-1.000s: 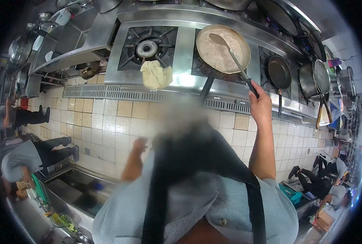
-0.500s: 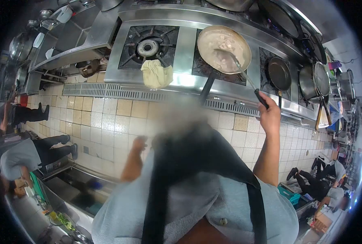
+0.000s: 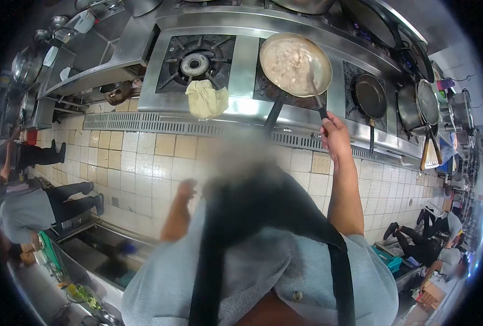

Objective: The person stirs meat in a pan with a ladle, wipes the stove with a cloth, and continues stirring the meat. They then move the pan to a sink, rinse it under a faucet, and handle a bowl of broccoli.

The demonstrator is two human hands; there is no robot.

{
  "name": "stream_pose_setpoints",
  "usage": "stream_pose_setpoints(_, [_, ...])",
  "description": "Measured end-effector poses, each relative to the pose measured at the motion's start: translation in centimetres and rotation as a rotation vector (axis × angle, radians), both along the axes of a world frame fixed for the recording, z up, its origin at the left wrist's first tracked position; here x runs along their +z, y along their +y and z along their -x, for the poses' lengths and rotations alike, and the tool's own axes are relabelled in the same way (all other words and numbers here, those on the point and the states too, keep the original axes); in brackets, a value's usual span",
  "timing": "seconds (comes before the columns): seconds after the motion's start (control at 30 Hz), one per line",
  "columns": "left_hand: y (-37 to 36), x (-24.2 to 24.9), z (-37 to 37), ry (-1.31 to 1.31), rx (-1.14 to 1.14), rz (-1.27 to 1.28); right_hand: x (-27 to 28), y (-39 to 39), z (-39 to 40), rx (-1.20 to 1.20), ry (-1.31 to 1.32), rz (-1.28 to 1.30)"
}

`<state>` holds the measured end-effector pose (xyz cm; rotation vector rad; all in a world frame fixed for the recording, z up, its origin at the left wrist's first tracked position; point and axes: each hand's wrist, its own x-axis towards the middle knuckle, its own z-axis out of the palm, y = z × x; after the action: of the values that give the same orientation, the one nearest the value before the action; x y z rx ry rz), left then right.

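Note:
My right hand [image 3: 336, 132] is wrapped round the black handle of a metal spoon [image 3: 316, 96]. The spoon's head lies in the pale, creamy food at the right side of a light-coloured pan [image 3: 329, 58]. This pan sits on the middle burner, its black handle [image 3: 274, 114] pointing toward me with no hand on it. Down by my body hangs my left hand [image 3: 186, 191], fingers apart and slightly curled, touching nothing. A pale yellow cloth [image 3: 208, 99] hangs over the stove's front edge near the left burner.
A smaller black pan [image 3: 371, 96] rests on the burner to the right, beside a large pot [image 3: 411, 111]. The left burner [image 3: 195, 64] has no pan. Co-workers [image 3: 27, 212] stand at the far left, and others [image 3: 415, 244] at the lower right.
My right hand has moved left, nearer the pan, and the spoon has swung from the pan's middle to its right side, now steeper. My left hand has barely moved.

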<state>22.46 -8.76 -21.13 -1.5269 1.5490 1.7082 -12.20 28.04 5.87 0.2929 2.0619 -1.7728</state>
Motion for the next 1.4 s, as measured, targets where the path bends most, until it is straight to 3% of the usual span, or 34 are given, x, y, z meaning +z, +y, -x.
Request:
stream_pose_setpoints(0.03, [0.1,0.3,0.0,0.028,-0.062,0.014,0.1,-0.2,0.0,0.000,-0.118,0.169])
stream_pose_setpoints(0.07, [0.2,0.7,0.0,0.056,-0.123,0.028,0.1,-0.3,-0.1,0.000,-0.119,0.170])
stream_pose_setpoints(0.17, [0.6,2.0,-0.2,0.015,-0.069,0.018,0.4,-0.3,-0.5,-0.029,-0.170,0.330])
stream_pose_setpoints(0.2, [0.4,1.6,-0.5,0.015,-0.067,0.019,0.9,-0.2,-0.8,-0.015,-0.160,0.287])
stream_pose_setpoints(0.27, [0.1,1.1,-1.0,-0.042,-0.290,0.069,2.2,0.2,-1.5,-0.005,-0.151,0.242])
stream_pose_setpoints(0.37, [0.0,0.6,-2.0,0.022,-0.324,0.114,3.9,0.9,-2.4,0.044,-0.084,0.143])
stream_pose_setpoints(0.47, [-2.1,-6.6,-4.9,0.178,-0.518,0.214,4.8,2.4,-2.4,0.065,0.142,-0.156])
stream_pose_setpoints(0.5, [-1.7,-4.5,-3.9,0.178,-0.521,0.212,4.5,3.0,-2.1,0.063,0.141,-0.157])
stream_pose_setpoints(0.57, [-0.9,-0.2,-1.6,-0.006,-0.774,0.240,3.5,3.8,-1.6,0.109,0.489,-0.411])
stream_pose_setpoints(0.6, [-0.7,-0.2,-1.2,-0.005,-0.775,0.239,4.1,3.3,-1.7,0.128,0.605,-0.499])
stream_pose_setpoints(0.67, [-0.4,0.0,-0.6,-0.009,-0.144,-0.008,3.9,2.9,-1.9,0.135,0.646,-0.637])
stream_pose_setpoints(0.73, [-0.4,0.4,-0.2,0.016,-0.141,-0.001,3.3,2.6,-2.0,0.145,0.684,-0.775])
stream_pose_setpoints(0.8, [-0.8,-1.3,-0.8,0.042,-0.138,0.006,2.3,2.3,-2.0,0.160,0.458,-0.569])
stream_pose_setpoints(0.83, [-1.8,-4.7,-2.0,0.104,-0.246,0.076,2.9,1.8,-2.1,0.160,0.459,-0.569])
stream_pose_setpoints(0.87, [-2.3,-6.5,-2.7,0.167,-0.356,0.147,3.9,0.8,-2.4,0.136,0.226,-0.380])
stream_pose_setpoints(0.9, [-2.3,-6.3,-2.7,0.168,-0.357,0.148,4.4,0.0,-2.6,0.110,-0.004,-0.189])
stream_pose_setpoints(1.13, [-1.7,-2.9,-1.8,0.078,-0.381,0.149,2.3,-0.9,-1.0,-0.005,-0.265,0.487])
stream_pose_setpoints(1.3, [-1.4,-1.8,-0.8,0.068,-0.321,0.142,2.5,-1.2,-0.8,-0.009,-0.285,0.602])
stream_pose_setpoints(1.37, [-0.6,0.6,0.1,-0.002,-0.065,0.018,3.5,-1.1,-1.6,-0.009,-0.274,0.584])
stream_pose_setpoints(1.4, [-0.6,0.8,0.0,-0.004,-0.061,0.017,4.1,-0.9,-2.0,-0.011,-0.221,0.485])
